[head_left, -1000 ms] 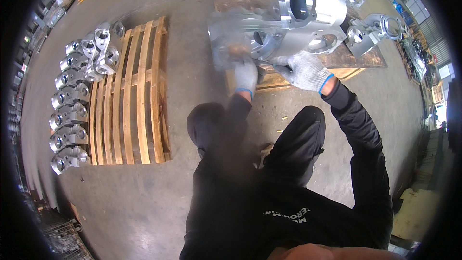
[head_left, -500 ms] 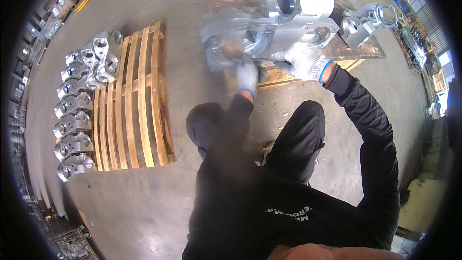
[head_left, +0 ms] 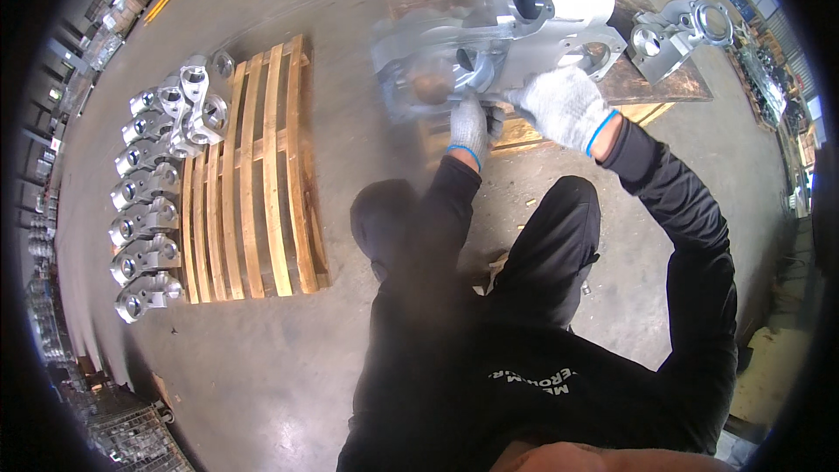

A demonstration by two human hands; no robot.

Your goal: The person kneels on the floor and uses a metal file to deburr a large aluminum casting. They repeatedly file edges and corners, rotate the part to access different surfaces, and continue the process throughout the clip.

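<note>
Both of my hands wear light knitted gloves with blue cuffs. They meet at the near edge of a large silvery machined metal casting (head_left: pixel 516 61), which has round bores and a wide cylinder on top. My right hand (head_left: pixel 566 109) is closed around the end of a thin grey rod-like tool (head_left: pixel 505 97), mostly covered by the glove. My left hand (head_left: pixel 473 127) is at the casting's rim by the tool's other end, fingers curled; what they grip is hidden. A hazy smear blurs the casting's left part.
The casting rests on a wooden-topped stand (head_left: pixel 682 87). A smaller metal bracket (head_left: pixel 677 35) stands to its right. On the left, a slatted wooden pallet (head_left: pixel 253 183) lies on the floor, with several similar metal parts (head_left: pixel 144 218) lined along its side. My knees are below the stand.
The view has shifted slightly, moving the scene a little to the right. My right hand has drawn closer to my left along the rim, and less of the tool shows between them.
</note>
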